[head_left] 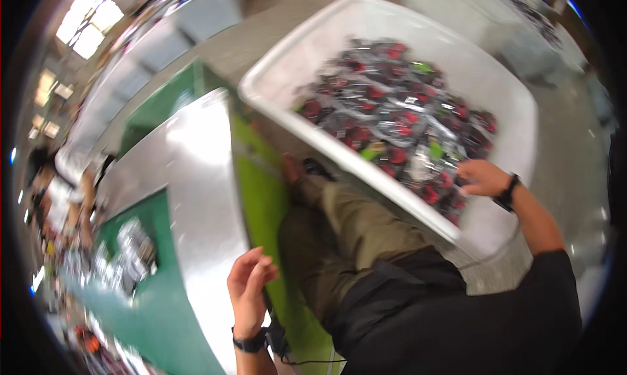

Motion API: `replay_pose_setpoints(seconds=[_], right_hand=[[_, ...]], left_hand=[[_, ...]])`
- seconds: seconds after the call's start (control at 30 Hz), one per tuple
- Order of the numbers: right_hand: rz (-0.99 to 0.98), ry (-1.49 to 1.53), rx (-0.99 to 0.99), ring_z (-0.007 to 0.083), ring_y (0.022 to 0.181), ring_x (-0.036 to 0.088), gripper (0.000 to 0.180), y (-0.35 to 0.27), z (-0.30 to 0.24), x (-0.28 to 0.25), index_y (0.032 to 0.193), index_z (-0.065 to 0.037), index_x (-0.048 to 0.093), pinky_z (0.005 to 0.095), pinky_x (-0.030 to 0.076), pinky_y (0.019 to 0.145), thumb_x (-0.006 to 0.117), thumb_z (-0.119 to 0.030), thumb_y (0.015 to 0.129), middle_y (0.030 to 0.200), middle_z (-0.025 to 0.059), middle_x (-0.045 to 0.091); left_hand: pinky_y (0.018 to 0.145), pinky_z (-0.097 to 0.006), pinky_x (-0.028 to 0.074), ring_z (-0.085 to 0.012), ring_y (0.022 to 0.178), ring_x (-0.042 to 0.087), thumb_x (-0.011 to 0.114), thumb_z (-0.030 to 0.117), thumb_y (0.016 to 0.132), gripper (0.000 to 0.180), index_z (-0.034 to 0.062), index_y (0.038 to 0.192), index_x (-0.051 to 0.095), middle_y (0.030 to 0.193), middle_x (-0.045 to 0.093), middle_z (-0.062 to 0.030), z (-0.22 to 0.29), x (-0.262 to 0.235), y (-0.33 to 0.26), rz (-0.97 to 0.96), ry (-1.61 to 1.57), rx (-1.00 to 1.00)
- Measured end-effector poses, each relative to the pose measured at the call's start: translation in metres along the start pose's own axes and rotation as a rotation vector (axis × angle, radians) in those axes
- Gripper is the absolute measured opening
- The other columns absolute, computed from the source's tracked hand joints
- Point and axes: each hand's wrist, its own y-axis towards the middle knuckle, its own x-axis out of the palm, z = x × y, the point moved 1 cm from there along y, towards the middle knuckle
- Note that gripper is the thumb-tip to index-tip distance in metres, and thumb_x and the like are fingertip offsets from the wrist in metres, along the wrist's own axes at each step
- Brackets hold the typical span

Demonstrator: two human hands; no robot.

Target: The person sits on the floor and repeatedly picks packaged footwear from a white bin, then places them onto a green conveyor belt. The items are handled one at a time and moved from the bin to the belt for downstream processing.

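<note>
My right hand (484, 178) reaches into the near right part of a large white plastic bin (307, 124), at the edge of a heap of clear-bagged packages (392, 101). The bagged items look dark and red, with some green bits. Its fingers are bent and smeared by motion, so whether they grip a bag cannot be made out. My left hand (249, 290) is raised over the edge of a shiny metal-framed worktable (202, 153), fingers loosely bent and apart, holding nothing. Both wrists wear dark bands.
A green belt surface (170, 296) inside the metal frame carries several silvery clear bags (134, 251). Beyond it, another person (68, 192) is at the far left. A green bin (166, 104) stands past the table's far end. Pale containers (206, 13) line the back. A thin cable hangs by my left wrist.
</note>
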Motion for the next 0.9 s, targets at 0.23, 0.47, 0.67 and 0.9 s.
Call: replay_pose_setpoints(seconds=[0.23,0.47,0.67,0.9], right_hand=[[0.075,0.149,0.089,0.0295,0.087,0.069,0.056,0.018,-0.006,-0.006,0.120,0.000,0.068,0.0411,0.057,0.079,0.087,-0.023,0.073,0.097,0.0149,0.069],[0.212,0.130,-0.281,0.0352,0.085,0.066,0.039,0.058,-0.002,-0.001,0.102,-0.003,0.068,0.0429,0.053,0.079,0.085,-0.023,0.073,0.094,0.0144,0.069],[0.158,0.084,-0.590,0.0302,0.059,0.050,0.036,0.095,-0.041,-0.019,0.069,-0.007,0.047,0.0431,0.038,0.055,0.075,-0.028,0.077,0.065,0.0098,0.047],[0.072,-0.130,-0.425,0.0353,0.113,0.066,0.023,0.086,-0.097,-0.053,0.118,0.002,0.069,0.0459,0.052,0.100,0.070,-0.012,0.099,0.120,0.0176,0.071]], left_hand=[[0.088,-0.032,0.056,-0.0141,0.101,0.068,0.065,0.009,0.104,0.031,-0.0027,0.133,0.062,0.112,0.070,-0.0068,-0.002,-0.061,0.007,0.095,-0.020,0.072],[0.092,-0.028,0.050,-0.0118,0.107,0.063,0.071,0.021,0.101,0.044,-0.0022,0.137,0.061,0.119,0.070,-0.0058,-0.017,-0.174,0.036,0.488,0.189,0.139],[0.106,-0.036,0.048,-0.0239,0.125,0.062,0.077,0.025,0.092,0.056,-0.0041,0.137,0.063,0.133,0.068,-0.0174,-0.033,-0.286,0.068,0.961,0.480,0.180],[0.113,-0.046,0.045,-0.0404,0.127,0.062,0.079,0.038,0.082,0.068,-0.0056,0.133,0.066,0.133,0.068,-0.0243,-0.032,-0.386,0.092,1.245,0.569,0.184]])
